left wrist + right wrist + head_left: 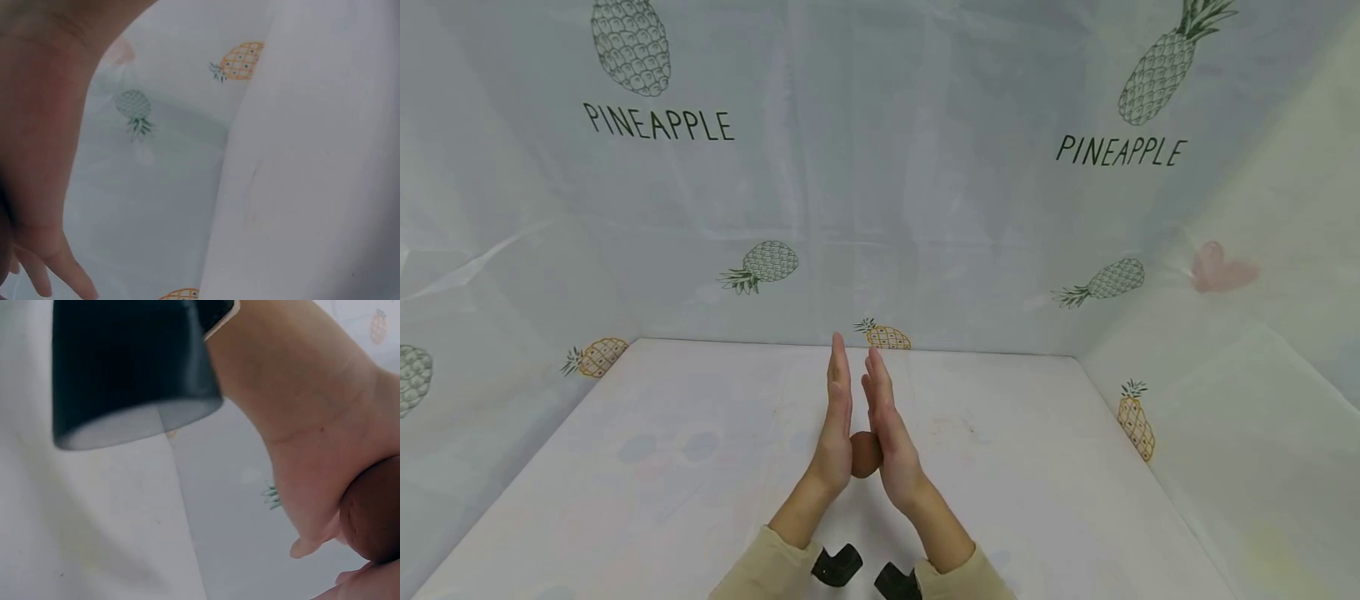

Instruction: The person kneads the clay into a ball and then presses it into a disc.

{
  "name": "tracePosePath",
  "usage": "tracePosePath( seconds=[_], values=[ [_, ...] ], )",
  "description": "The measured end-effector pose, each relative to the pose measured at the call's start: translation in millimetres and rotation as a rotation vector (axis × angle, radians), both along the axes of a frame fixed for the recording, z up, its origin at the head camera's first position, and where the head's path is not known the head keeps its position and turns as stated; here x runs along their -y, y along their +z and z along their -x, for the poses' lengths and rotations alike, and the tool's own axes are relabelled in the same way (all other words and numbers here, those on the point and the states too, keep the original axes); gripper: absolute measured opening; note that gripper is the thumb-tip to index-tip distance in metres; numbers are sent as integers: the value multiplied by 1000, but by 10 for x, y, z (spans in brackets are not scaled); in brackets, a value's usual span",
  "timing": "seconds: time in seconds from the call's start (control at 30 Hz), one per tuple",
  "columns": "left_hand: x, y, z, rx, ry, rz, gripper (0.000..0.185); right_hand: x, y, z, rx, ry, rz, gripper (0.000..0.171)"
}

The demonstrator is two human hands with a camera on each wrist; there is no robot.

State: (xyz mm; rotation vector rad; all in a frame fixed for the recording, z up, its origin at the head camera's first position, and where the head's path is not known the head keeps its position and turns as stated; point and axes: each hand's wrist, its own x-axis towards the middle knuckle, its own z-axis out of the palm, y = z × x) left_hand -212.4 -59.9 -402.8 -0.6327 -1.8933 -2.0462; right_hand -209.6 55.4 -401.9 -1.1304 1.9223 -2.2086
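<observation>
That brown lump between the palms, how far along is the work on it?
Done so far: the brown lump is up off the white table and looks roughly rounded. In hand: the left hand and right hand press it between flat palms, fingers straight. Left: I can't tell; most of the lump is hidden, so its shape can't be judged.

Smooth matt brown ball
</observation>
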Motion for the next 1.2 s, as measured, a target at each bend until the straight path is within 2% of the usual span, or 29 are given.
tracePosePath(
  seconds=[0.23, 0.47, 0.67, 0.9, 1.2],
  values=[
    [-41, -64, 14, 34, -21, 9, 60, -31, 37, -25, -10, -14, 16, 62],
    [-118, -104, -16, 38, -44, 24, 58, -79, 67, -1, -32, -43, 27, 62],
    [-172, -123, -42, 43, -59, 29, 58, -109, 82, 27, 9, -49, 57, 62],
    [-176, -121, -48, 52, -54, 30, 57, -106, 49, 59, 18, -42, 51, 62],
    [-134, -68, -58, 27, -46, 30, 57, -73, -12, 70, 42, -30, 31, 62]
  ],
)
